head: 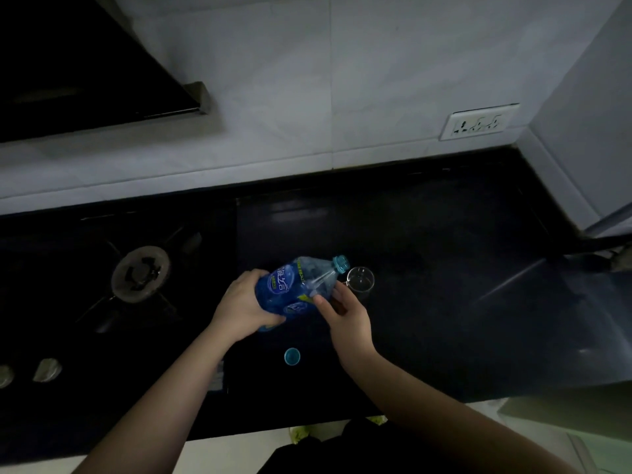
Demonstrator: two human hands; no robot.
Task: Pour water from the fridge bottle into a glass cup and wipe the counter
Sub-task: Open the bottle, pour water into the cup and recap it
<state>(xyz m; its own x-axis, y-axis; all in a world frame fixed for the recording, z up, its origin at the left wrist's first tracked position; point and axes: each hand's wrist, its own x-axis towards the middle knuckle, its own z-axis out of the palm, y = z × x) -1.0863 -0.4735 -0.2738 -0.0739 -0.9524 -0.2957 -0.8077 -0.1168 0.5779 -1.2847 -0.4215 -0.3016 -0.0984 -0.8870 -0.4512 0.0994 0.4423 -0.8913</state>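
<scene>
Black stone counter (444,302), dimly lit, runs from the gas hob on the left to the wall corner on the right, and you stand at its near edge with both bare arms reaching in. Your left hand (244,302) wraps the lower body of the blue-labelled plastic bottle (294,289), fingers curled round its far side and thumb clamped along the near side. Your right hand (345,314) steadies the bottle's clear shoulder, thumb pressed on the plastic and fingers curled loosely beneath it; how firmly those fingers close you cannot tell from this angle. The bottle is tipped to the right, its open teal-ringed neck (341,263) hanging just over the left rim of the glass cup (360,282). The cup stands upright on the counter, just beyond your right fingertips; whether water is running into it, or how much it holds, is too dark to make out. The bottle's blue cap (292,356) lies open side up on the counter near you, between your two forearms and well apart from the cup. To the left, a burner (141,273) sits under its pan supports, with two pale knobs (47,370) at the near left edge. A white wall socket (478,122) is set in the pale tiled wall at the far right, and a dark range hood (85,63) hangs at the far left.
</scene>
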